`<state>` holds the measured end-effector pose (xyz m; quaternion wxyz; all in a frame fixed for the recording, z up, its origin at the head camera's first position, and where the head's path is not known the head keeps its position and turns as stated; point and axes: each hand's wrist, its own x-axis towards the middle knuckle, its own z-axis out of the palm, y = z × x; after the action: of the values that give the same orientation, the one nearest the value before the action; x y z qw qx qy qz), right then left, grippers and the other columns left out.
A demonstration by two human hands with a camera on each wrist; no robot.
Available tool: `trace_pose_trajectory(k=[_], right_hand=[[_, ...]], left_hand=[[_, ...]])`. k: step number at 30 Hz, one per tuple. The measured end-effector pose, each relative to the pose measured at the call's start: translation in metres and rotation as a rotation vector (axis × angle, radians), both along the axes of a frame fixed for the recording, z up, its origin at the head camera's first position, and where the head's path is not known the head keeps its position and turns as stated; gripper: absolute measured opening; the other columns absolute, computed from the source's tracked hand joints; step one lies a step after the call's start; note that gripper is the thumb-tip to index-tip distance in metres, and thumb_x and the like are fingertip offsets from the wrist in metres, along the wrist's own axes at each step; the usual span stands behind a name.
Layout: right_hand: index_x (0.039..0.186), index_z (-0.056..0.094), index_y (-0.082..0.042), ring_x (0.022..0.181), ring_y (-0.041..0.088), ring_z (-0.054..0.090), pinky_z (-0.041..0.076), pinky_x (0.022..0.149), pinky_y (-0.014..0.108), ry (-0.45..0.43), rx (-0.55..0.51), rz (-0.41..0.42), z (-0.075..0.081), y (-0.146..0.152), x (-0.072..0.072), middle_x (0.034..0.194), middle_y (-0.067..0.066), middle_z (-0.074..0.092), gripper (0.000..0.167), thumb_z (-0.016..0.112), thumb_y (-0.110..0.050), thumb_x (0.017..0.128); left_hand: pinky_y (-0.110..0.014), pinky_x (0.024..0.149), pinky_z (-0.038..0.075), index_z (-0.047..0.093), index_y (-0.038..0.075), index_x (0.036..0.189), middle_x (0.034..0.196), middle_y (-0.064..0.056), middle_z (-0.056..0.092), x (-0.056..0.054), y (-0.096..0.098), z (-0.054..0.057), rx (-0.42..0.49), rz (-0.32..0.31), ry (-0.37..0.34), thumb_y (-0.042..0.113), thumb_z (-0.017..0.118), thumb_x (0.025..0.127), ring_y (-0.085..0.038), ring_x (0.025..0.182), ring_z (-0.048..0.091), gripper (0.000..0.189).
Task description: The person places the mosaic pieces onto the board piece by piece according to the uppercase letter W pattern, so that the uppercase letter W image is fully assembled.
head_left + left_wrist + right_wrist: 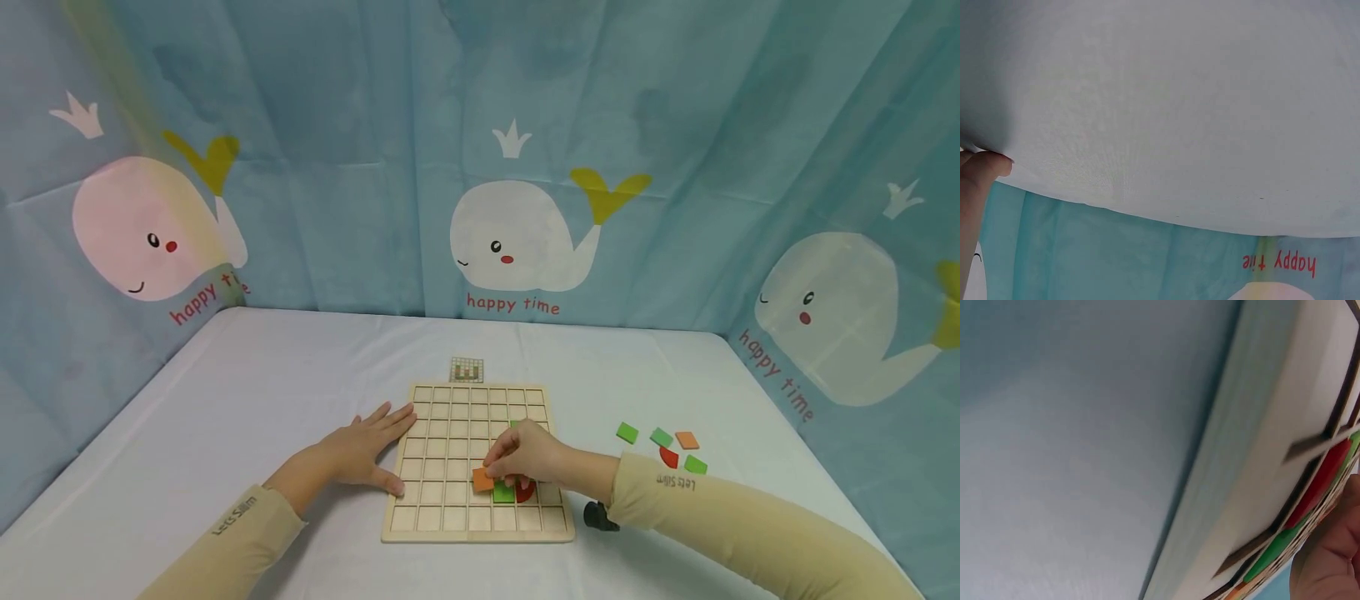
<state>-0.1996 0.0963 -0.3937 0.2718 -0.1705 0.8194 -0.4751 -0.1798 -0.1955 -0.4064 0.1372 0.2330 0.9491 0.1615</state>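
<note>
A wooden grid board lies on the white table. My left hand rests along its left edge, fingers stretched out and thumb near the lower corner. With thumb and fingertips, my right hand pinches an orange square tile over a cell in the lower middle. Just right of that tile are a green tile and a red rounded tile, partly covered by the hand. Another green tile peeks out above the knuckles. Red and green edges also show in the right wrist view.
To the right of the board lie several loose tiles: green ones, an orange square and a red rounded piece. A small grid-pattern card sits behind the board. A dark object is by the right sleeve. Whale-print curtains surround the table.
</note>
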Motion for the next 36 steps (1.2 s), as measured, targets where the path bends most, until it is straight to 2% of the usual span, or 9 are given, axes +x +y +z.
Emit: trace_pose_trajectory(k=[8, 23, 30, 36], right_hand=[[0.082, 0.074, -0.002, 0.05, 0.007, 0.051, 0.038, 0.043, 0.017, 0.035, 0.0, 0.026, -0.003, -0.001, 0.005, 0.064, -0.002, 0.064, 0.004, 0.075, -0.004, 0.083], [0.082, 0.074, -0.003, 0.049, 0.007, 0.051, 0.041, 0.043, 0.017, 0.016, 0.022, 0.016, 0.0, 0.0, 0.008, 0.063, -0.001, 0.064, 0.004, 0.075, -0.006, 0.084], [0.089, 0.073, -0.001, 0.053, 0.009, 0.054, 0.045, 0.048, 0.021, -0.012, -0.026, -0.012, 0.004, 0.011, 0.002, 0.067, 0.002, 0.065, 0.005, 0.073, -0.005, 0.085], [0.098, 0.07, 0.005, 0.056, 0.011, 0.054, 0.047, 0.054, 0.024, -0.017, -0.061, -0.036, 0.018, 0.035, -0.008, 0.074, 0.006, 0.068, 0.014, 0.071, -0.005, 0.088]], left_hand=[[-0.07, 0.105, 0.02, 0.029, 0.001, 0.152, 0.16, -0.014, 0.02, -0.001, 0.001, -0.002, 0.004, 0.001, 0.005, 0.06, 0.075, 0.071, -0.044, 0.144, 0.014, 0.109], [-0.069, 0.106, 0.02, 0.029, 0.002, 0.152, 0.16, -0.014, 0.02, -0.003, 0.002, -0.001, 0.006, -0.002, 0.006, 0.061, 0.075, 0.071, -0.044, 0.144, 0.013, 0.11], [-0.071, 0.105, 0.019, 0.029, 0.001, 0.152, 0.16, -0.014, 0.02, -0.003, 0.002, -0.001, 0.014, -0.006, 0.007, 0.06, 0.074, 0.072, -0.045, 0.144, 0.013, 0.109], [-0.07, 0.106, 0.019, 0.029, 0.002, 0.152, 0.159, -0.014, 0.02, -0.001, 0.001, -0.002, 0.007, 0.003, 0.0, 0.06, 0.074, 0.072, -0.045, 0.144, 0.013, 0.109]])
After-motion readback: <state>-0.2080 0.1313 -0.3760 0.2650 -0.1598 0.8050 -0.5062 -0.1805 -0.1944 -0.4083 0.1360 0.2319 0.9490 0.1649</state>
